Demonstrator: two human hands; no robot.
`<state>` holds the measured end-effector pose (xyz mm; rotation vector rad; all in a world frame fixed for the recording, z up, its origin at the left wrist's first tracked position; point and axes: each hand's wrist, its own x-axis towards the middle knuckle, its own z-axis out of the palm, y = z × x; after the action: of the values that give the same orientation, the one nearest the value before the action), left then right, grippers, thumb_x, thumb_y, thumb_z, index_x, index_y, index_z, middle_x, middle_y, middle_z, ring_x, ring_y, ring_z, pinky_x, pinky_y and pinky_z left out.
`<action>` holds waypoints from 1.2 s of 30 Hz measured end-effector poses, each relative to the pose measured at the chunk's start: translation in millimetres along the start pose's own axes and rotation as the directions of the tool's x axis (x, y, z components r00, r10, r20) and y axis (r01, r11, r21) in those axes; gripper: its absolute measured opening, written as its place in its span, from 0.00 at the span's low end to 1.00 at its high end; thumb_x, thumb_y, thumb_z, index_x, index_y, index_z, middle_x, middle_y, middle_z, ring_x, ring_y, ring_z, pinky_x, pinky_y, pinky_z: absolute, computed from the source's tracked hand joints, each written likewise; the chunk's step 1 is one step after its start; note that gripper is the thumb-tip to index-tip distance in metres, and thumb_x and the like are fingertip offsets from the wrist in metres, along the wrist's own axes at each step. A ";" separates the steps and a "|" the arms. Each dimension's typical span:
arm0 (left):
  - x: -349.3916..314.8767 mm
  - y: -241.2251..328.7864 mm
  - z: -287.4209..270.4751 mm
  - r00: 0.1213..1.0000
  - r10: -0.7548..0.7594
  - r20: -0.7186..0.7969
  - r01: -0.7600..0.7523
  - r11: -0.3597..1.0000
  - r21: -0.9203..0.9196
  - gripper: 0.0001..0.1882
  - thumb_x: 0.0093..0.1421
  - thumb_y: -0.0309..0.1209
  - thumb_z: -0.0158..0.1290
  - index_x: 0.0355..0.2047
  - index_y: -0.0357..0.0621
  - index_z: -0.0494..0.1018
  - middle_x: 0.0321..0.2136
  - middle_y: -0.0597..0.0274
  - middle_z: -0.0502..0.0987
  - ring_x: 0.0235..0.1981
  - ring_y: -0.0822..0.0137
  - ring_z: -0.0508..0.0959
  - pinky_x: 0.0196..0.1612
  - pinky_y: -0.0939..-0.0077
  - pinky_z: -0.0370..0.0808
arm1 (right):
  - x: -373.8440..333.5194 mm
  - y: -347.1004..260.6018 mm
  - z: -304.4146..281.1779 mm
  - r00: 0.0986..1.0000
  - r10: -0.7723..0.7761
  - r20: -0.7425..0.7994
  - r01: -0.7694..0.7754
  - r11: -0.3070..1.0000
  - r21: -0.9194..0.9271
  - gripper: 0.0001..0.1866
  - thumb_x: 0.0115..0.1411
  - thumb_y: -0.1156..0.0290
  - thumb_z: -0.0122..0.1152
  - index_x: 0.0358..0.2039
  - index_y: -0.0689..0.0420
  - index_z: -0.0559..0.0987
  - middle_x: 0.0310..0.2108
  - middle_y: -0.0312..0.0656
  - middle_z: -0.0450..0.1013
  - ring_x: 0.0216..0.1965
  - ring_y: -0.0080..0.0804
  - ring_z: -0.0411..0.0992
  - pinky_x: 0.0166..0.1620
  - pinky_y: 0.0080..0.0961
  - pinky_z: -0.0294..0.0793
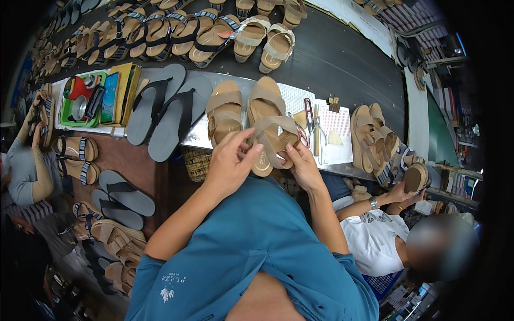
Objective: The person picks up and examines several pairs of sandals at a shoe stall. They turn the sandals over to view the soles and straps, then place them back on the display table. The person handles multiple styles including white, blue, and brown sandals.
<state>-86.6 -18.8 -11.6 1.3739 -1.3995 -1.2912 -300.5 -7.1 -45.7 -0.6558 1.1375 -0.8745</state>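
Tan sandal [270,125] lying lengthwise, toe far and heel near, at the near edge of a metal-topped bench [199,138], between the right hand [306,167], pinching its near strap, and the left hand [234,160], touching its left side, grip unclear.

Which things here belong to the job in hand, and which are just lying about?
Likely in the job:
tan sandal, touched by left hand and right hand
similar sandal alongside

Apparently lying about:
grey flip-flops
green tray
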 end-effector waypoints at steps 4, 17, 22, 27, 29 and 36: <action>6.5 21.7 2.2 0.989 0.139 0.039 -0.141 0.989 0.039 0.29 0.57 0.41 0.63 0.53 0.34 0.73 0.42 0.56 0.73 0.36 0.65 0.76 0.36 0.74 0.75 | -12.8 -8.7 -20.0 1.000 -0.011 0.016 0.013 0.993 -0.118 0.19 0.73 0.62 0.43 0.55 0.62 0.70 0.46 0.40 0.75 0.47 0.25 0.73 0.50 0.23 0.73; -4.8 53.5 -2.3 0.968 0.245 -0.055 -0.243 0.969 0.035 0.31 0.50 0.41 0.69 0.50 0.36 0.76 0.31 0.61 0.71 0.26 0.72 0.72 0.26 0.78 0.71 | -43.3 -44.3 16.4 0.997 -0.036 -0.063 0.036 0.999 -0.005 0.21 0.72 0.56 0.44 0.51 0.61 0.73 0.43 0.38 0.76 0.38 0.22 0.75 0.41 0.22 0.76; -3.9 37.6 -10.1 0.980 0.177 -0.096 -0.177 0.984 0.012 0.23 0.56 0.38 0.64 0.48 0.37 0.77 0.35 0.60 0.74 0.28 0.69 0.73 0.29 0.77 0.72 | -29.7 -39.3 8.7 0.999 -0.019 -0.049 0.014 0.996 -0.092 0.22 0.73 0.58 0.42 0.54 0.62 0.71 0.45 0.37 0.74 0.42 0.20 0.71 0.49 0.21 0.71; 5.1 -21.3 -42.9 0.916 -0.030 -0.401 0.085 0.989 0.119 0.21 0.59 0.36 0.59 0.51 0.40 0.73 0.41 0.57 0.74 0.35 0.66 0.74 0.35 0.74 0.74 | 2.4 -12.8 3.6 0.994 -0.074 -0.082 0.036 0.918 -0.396 0.24 0.73 0.60 0.42 0.61 0.65 0.65 0.50 0.44 0.71 0.47 0.30 0.73 0.54 0.26 0.70; 9.0 -46.9 -44.6 0.915 -0.042 -0.402 0.120 0.978 0.169 0.25 0.58 0.38 0.60 0.53 0.39 0.71 0.41 0.55 0.74 0.36 0.63 0.75 0.37 0.72 0.74 | 13.9 11.9 -0.7 0.981 -0.166 -0.101 0.073 0.799 -0.596 0.24 0.72 0.63 0.43 0.62 0.65 0.64 0.52 0.50 0.70 0.51 0.38 0.72 0.57 0.30 0.68; 13.4 -76.2 -39.7 0.947 -0.191 -0.259 0.218 0.973 0.077 0.29 0.57 0.36 0.59 0.56 0.34 0.69 0.42 0.43 0.79 0.36 0.58 0.80 0.42 0.67 0.76 | 20.5 -22.7 63.0 0.780 -0.605 0.163 0.411 0.298 -0.862 0.24 0.62 0.75 0.55 0.58 0.68 0.68 0.52 0.61 0.70 0.54 0.57 0.70 0.55 0.40 0.69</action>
<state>-34.2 -30.2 -80.2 1.7274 -1.1895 -1.1369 -242.7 -35.6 -18.1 -1.9487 1.5872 -0.8503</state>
